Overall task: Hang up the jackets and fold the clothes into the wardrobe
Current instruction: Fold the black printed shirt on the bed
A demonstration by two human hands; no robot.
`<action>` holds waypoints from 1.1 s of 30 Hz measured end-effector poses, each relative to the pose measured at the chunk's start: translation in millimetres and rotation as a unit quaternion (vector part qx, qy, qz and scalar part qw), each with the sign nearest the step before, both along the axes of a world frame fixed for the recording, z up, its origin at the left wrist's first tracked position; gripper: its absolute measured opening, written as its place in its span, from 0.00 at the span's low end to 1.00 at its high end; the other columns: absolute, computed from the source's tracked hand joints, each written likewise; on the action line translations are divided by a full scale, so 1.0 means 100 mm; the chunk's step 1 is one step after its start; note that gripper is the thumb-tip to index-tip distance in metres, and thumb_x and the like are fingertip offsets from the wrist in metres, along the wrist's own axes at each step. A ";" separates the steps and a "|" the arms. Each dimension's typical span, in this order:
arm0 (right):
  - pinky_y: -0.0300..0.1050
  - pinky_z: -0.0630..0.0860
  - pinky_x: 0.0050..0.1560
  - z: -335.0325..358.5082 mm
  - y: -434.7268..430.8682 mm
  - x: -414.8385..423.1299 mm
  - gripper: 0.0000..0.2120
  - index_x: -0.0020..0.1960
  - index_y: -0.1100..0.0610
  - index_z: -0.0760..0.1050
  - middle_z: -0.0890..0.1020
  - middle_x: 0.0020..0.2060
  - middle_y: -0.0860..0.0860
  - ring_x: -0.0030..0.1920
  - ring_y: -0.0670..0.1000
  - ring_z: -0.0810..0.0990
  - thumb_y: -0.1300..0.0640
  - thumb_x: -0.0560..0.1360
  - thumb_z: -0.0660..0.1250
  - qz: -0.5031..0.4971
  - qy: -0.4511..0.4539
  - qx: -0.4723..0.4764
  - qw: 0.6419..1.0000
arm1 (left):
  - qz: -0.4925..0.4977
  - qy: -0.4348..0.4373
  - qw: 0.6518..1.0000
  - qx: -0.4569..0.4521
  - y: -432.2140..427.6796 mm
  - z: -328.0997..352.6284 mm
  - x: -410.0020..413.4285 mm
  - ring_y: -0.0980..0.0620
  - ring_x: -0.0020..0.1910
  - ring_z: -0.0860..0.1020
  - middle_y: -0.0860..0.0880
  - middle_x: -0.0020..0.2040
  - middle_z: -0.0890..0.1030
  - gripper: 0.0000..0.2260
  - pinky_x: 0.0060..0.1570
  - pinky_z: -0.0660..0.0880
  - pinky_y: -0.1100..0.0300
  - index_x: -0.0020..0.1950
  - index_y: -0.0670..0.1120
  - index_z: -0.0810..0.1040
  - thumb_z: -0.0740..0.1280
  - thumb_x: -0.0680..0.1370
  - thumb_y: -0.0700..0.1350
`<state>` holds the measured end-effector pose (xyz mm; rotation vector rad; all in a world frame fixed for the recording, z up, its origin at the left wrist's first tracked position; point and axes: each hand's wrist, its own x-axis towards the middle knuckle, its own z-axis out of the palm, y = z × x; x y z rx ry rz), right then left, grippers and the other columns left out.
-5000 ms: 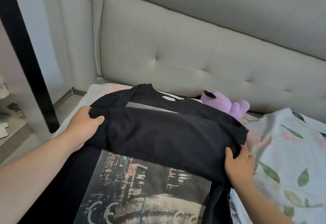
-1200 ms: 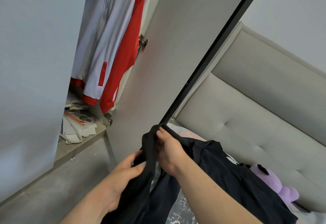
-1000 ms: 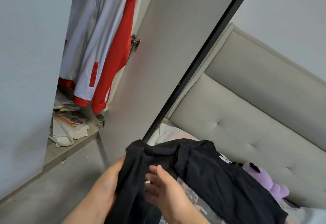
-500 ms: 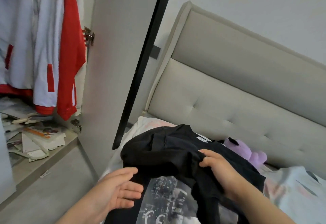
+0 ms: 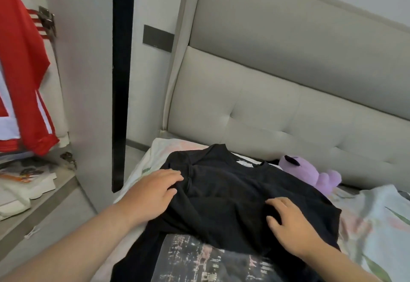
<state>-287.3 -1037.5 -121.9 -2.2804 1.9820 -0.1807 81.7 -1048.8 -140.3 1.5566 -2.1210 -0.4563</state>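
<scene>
Black T-shirt (image 5: 233,195), partly folded: its upper part is doubled over toward the near side, covering the top of a grey print, with the collar at the far end. It lies flat on the bed (image 5: 368,226). Red-and-white jacket (image 5: 22,77) hangs inside the open wardrobe (image 5: 88,82), far left.

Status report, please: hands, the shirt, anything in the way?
Both open: left hand and right hand rest on black shirt. Shirt part-folded on bed. Beside it a purple plush toy, clear of hands.
</scene>
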 end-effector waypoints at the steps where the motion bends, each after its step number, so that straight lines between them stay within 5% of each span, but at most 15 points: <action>1: 0.43 0.69 0.67 -0.12 0.08 0.12 0.21 0.64 0.50 0.76 0.75 0.61 0.46 0.62 0.49 0.74 0.47 0.73 0.66 0.062 0.019 -0.065 0.996 | -0.040 -0.068 0.997 0.007 -0.08 0.03 -0.02 0.58 0.66 0.70 0.62 0.64 0.75 0.16 0.70 0.63 0.62 0.68 0.58 0.73 0.61 0.82 0.46; 5: 0.55 0.66 0.66 -0.57 0.28 0.55 0.33 0.61 0.52 0.80 0.79 0.60 0.52 0.61 0.54 0.75 0.36 0.60 0.72 0.230 0.132 -0.142 0.954 | -0.123 -0.312 0.939 0.077 -0.28 0.13 -0.04 0.51 0.49 0.72 0.54 0.46 0.76 0.11 0.57 0.69 0.55 0.51 0.51 0.78 0.60 0.73 0.43; 8: 0.57 0.64 0.66 -0.75 0.17 0.52 0.36 0.60 0.55 0.81 0.80 0.59 0.55 0.58 0.59 0.80 0.47 0.53 0.79 0.165 0.173 -0.108 0.965 | -0.100 -0.373 0.912 0.140 -0.40 0.19 0.03 0.50 0.49 0.71 0.51 0.48 0.76 0.09 0.46 0.70 0.57 0.51 0.50 0.76 0.61 0.73 0.43; 11: 0.51 0.77 0.59 -0.69 0.10 0.39 0.27 0.56 0.56 0.80 0.78 0.57 0.54 0.51 0.58 0.82 0.61 0.57 0.72 0.188 0.132 -0.119 0.966 | -0.076 -0.416 0.899 0.118 -0.51 0.36 0.11 0.50 0.49 0.71 0.51 0.47 0.76 0.04 0.45 0.69 0.56 0.43 0.53 0.72 0.62 0.73 0.44; 16: 0.37 0.71 0.59 -0.36 -0.06 0.32 0.22 0.54 0.54 0.79 0.77 0.55 0.43 0.54 0.45 0.76 0.56 0.67 0.53 0.138 -0.052 -0.045 0.988 | 0.024 -0.312 0.943 0.110 -0.74 0.81 0.19 0.48 0.54 0.71 0.50 0.48 0.71 0.03 0.52 0.73 0.53 0.45 0.54 0.72 0.61 0.73 0.46; 21: 0.39 0.68 0.46 -0.04 -0.31 0.20 0.11 0.44 0.53 0.78 0.82 0.41 0.44 0.42 0.44 0.77 0.66 0.73 0.61 0.004 -0.181 -0.078 0.980 | 0.116 -0.138 0.982 0.052 -1.06 0.87 0.05 0.45 0.52 0.74 0.48 0.52 0.76 0.11 0.52 0.76 0.51 0.51 0.46 0.77 0.59 0.72 0.39; 25: 0.45 0.70 0.48 -0.02 -0.56 0.02 0.02 0.47 0.52 0.78 0.82 0.43 0.46 0.49 0.52 0.80 0.54 0.77 0.68 -0.173 -0.230 -0.081 0.954 | 0.159 -0.016 0.987 -0.001 -1.06 0.51 -0.19 0.40 0.60 0.73 0.44 0.62 0.72 0.14 0.60 0.73 0.47 0.62 0.44 0.74 0.60 0.78 0.43; 29: 0.44 0.70 0.49 -0.11 -0.29 -0.09 0.15 0.52 0.54 0.78 0.80 0.45 0.44 0.51 0.51 0.80 0.45 0.73 0.73 -0.205 -0.233 -0.051 0.949 | 0.034 -0.074 0.987 -0.137 -0.60 0.08 -0.60 0.41 0.74 0.66 0.44 0.74 0.69 0.26 0.73 0.62 0.47 0.71 0.45 0.73 0.60 0.77 0.56; 31: 0.43 0.71 0.55 -0.20 0.04 -0.15 0.21 0.58 0.53 0.77 0.79 0.52 0.45 0.54 0.48 0.77 0.45 0.70 0.76 -0.153 -0.169 -0.109 0.968 | -0.020 -0.146 0.988 -0.040 -0.44 -0.18 -0.69 0.45 0.80 0.49 0.47 0.81 0.51 0.34 0.78 0.49 0.49 0.80 0.50 0.56 0.59 0.78 0.64; 33: 0.47 0.71 0.60 -0.34 0.36 -0.24 0.25 0.59 0.56 0.79 0.79 0.55 0.49 0.56 0.51 0.75 0.43 0.68 0.77 -0.014 -0.012 -0.202 0.979 | -0.037 -0.213 0.974 0.074 -0.40 -0.40 -0.69 0.48 0.80 0.38 0.47 0.81 0.39 0.41 0.78 0.42 0.49 0.81 0.54 0.42 0.58 0.77 0.69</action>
